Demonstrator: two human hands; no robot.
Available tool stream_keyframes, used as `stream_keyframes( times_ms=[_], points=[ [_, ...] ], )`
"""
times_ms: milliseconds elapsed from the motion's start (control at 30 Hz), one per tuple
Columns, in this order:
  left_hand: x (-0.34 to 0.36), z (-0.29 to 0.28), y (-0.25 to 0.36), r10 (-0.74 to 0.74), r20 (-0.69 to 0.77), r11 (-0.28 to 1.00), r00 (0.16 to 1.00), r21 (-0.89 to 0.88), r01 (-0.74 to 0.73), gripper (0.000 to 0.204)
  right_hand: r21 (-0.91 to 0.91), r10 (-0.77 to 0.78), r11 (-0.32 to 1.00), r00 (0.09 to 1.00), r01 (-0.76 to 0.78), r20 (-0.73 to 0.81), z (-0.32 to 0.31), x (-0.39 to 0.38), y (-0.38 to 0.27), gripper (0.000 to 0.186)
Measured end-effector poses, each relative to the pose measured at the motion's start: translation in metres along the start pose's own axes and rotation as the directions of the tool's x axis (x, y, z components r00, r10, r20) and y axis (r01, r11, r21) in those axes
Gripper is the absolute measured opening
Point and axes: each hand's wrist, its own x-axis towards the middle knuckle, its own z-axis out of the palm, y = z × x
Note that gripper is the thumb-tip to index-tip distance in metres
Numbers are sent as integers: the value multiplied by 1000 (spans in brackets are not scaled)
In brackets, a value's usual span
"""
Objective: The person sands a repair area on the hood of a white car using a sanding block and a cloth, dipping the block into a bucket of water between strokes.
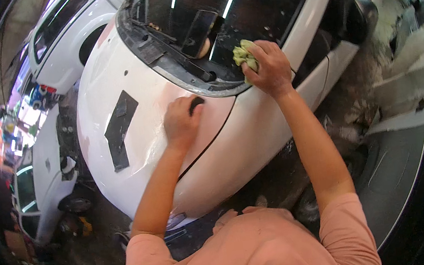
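My left hand presses on the bonnet of a white car, close to the seam beside the fender. It is closed around a small black pad, of which just a curved end shows between thumb and fingers. Over the lower corner of the windshield, my right hand grips a crumpled yellow-green cloth. Left of my left hand, dark sheets that look like sandpaper lie on the bonnet. The bonnet around my left hand has a pinkish patch and looks wet.
A dark phone-like slab shows at the windshield's base, by the black cowl. The car's side mirror sticks out at the right. Other light-coloured cars stand to the left. A grey panel stands at the right.
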Motion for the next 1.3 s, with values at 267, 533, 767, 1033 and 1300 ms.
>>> stream_keyframes(
  times_ms=[267,533,767,1033,1300],
  points=[
    [2,23,39,68,-64,989,996,-126,-75,29,-29,-13,999,1000,13,-15,7,-5,-2,36],
    [-21,-16,-55,-62,-54,996,997,-71,58,29,-79,-41,996,997,46,65,7,4,-1,34],
    [19,23,16,337,-3,894,941,-311,-322,30,-142,29,990,997,-18,75,11,-1,-9,35],
    [-19,-33,-83,436,105,868,894,-312,-386,34,-127,33,991,998,-27,46,8,1,-15,36],
    [54,23,-20,652,40,685,757,-458,-566,37,-187,3,982,997,11,77,12,4,-9,33]
  ],
)
